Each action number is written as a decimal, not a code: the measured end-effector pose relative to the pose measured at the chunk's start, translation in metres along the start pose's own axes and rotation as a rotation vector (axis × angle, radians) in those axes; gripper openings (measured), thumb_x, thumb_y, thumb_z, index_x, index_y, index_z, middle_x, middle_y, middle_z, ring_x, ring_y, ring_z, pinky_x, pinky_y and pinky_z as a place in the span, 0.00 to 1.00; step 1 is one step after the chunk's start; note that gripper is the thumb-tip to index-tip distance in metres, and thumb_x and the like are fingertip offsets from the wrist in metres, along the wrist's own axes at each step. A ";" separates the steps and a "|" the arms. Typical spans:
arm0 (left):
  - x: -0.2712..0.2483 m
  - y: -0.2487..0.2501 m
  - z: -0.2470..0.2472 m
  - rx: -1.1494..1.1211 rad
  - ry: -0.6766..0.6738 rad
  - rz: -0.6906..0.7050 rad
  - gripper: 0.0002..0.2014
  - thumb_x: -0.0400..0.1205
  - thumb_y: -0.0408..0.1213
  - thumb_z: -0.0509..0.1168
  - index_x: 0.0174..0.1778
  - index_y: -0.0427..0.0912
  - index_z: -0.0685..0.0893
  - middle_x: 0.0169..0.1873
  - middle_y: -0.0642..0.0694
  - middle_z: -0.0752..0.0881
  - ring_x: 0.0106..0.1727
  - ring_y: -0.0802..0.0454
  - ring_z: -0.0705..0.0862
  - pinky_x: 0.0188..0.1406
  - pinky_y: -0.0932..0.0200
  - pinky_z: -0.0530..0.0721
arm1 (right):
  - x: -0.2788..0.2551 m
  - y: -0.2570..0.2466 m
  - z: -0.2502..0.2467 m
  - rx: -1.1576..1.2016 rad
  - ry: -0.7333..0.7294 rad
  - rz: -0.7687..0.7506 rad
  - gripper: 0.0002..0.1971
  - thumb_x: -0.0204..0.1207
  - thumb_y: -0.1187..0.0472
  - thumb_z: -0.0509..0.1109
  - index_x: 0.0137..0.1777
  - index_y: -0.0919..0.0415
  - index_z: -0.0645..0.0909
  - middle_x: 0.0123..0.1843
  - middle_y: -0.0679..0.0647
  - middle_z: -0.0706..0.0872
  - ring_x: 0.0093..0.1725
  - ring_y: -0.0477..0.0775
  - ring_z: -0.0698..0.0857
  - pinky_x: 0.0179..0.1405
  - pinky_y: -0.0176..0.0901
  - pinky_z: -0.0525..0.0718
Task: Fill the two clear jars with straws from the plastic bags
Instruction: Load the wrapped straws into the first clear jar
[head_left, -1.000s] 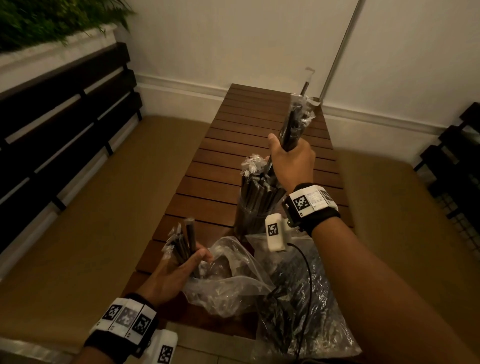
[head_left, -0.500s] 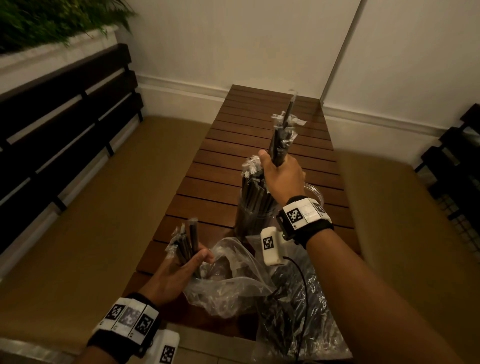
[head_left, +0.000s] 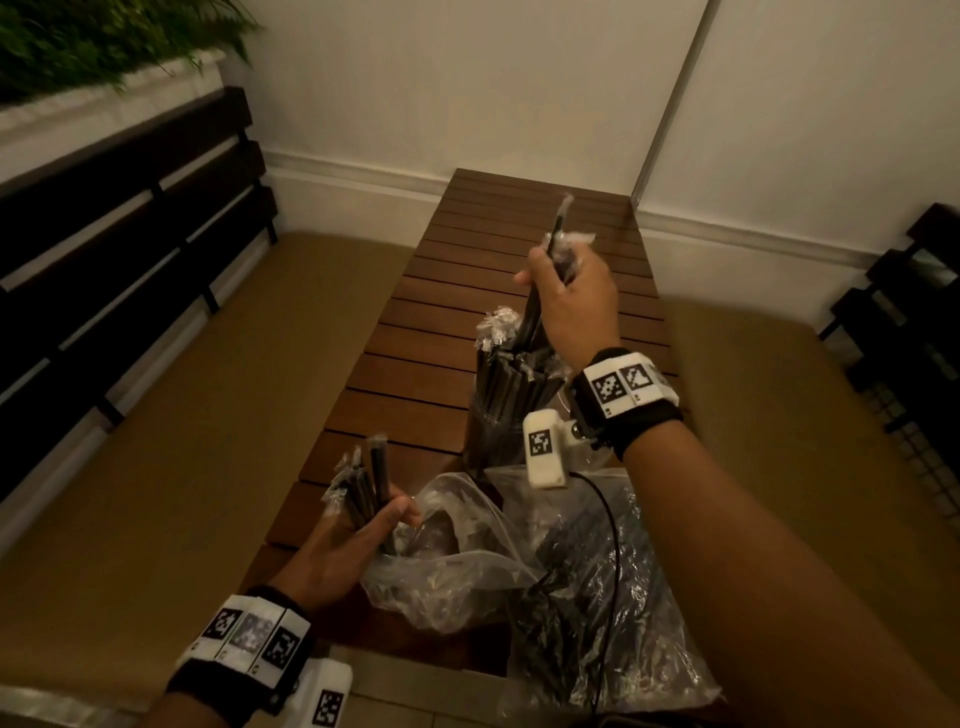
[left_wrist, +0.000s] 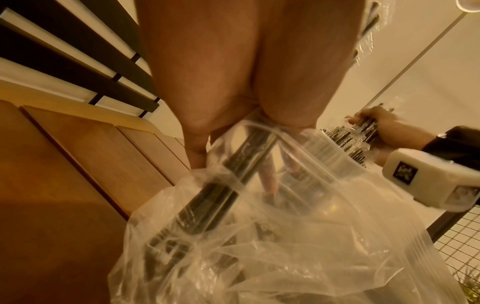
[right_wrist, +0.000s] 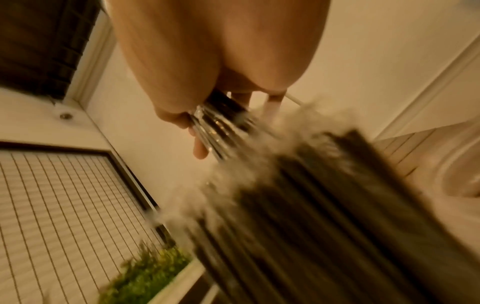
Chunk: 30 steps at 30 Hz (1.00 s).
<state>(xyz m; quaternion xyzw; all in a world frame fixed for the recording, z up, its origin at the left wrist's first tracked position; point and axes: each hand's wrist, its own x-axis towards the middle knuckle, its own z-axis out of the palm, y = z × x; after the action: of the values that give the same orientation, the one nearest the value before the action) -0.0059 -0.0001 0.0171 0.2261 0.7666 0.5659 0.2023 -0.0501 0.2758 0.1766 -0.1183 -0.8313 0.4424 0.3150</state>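
Observation:
A clear jar (head_left: 493, 431) packed with black wrapped straws (head_left: 511, 371) stands on the slatted wooden table (head_left: 415, 364). My right hand (head_left: 566, 296) grips a small bunch of straws (head_left: 556, 244) just above the jar, their lower ends among the straws in it. In the right wrist view those straws (right_wrist: 223, 123) run from my fingers into the blurred jar bundle (right_wrist: 311, 205). My left hand (head_left: 363, 530) holds another bunch of straws (head_left: 363, 483) at the mouth of a clear plastic bag (head_left: 457, 561), seen close as straws (left_wrist: 233, 179) over the bag (left_wrist: 285, 257). A second jar is hidden.
A second plastic bag (head_left: 597, 623) with straws lies at the table's near right corner, under my right forearm. Tan cushioned benches (head_left: 182, 441) flank the table. Dark slatted backrests (head_left: 104, 234) stand at left and right. The far half of the table is bare wood.
My right hand has lowered its bunch of straws toward the jar, so their lower ends now sit among the jar's straws. The left hand has stayed at the bag with its bunch.

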 end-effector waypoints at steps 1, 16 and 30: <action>0.000 -0.001 0.000 -0.002 -0.003 -0.002 0.13 0.87 0.40 0.58 0.48 0.42 0.88 0.49 0.47 0.90 0.56 0.56 0.87 0.63 0.55 0.81 | -0.005 0.008 0.004 -0.042 -0.027 0.014 0.10 0.86 0.49 0.65 0.53 0.53 0.83 0.38 0.40 0.89 0.39 0.26 0.85 0.40 0.23 0.78; 0.000 0.002 0.000 0.014 -0.015 -0.006 0.14 0.88 0.38 0.58 0.47 0.41 0.88 0.50 0.47 0.89 0.57 0.58 0.87 0.58 0.63 0.81 | 0.009 -0.022 -0.014 -0.233 -0.113 -0.174 0.31 0.82 0.39 0.66 0.81 0.51 0.70 0.80 0.50 0.75 0.77 0.48 0.74 0.69 0.44 0.73; 0.006 0.005 0.006 0.019 0.001 -0.018 0.11 0.86 0.41 0.61 0.46 0.44 0.88 0.48 0.47 0.91 0.52 0.58 0.88 0.57 0.56 0.82 | -0.015 0.016 0.014 -0.729 -0.591 -0.116 0.37 0.84 0.29 0.40 0.85 0.50 0.63 0.88 0.50 0.63 0.89 0.54 0.54 0.84 0.72 0.48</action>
<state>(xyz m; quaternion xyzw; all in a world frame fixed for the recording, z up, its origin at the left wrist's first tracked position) -0.0070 0.0092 0.0195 0.2206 0.7743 0.5567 0.2048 -0.0487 0.2682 0.1515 -0.0434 -0.9917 0.1181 0.0270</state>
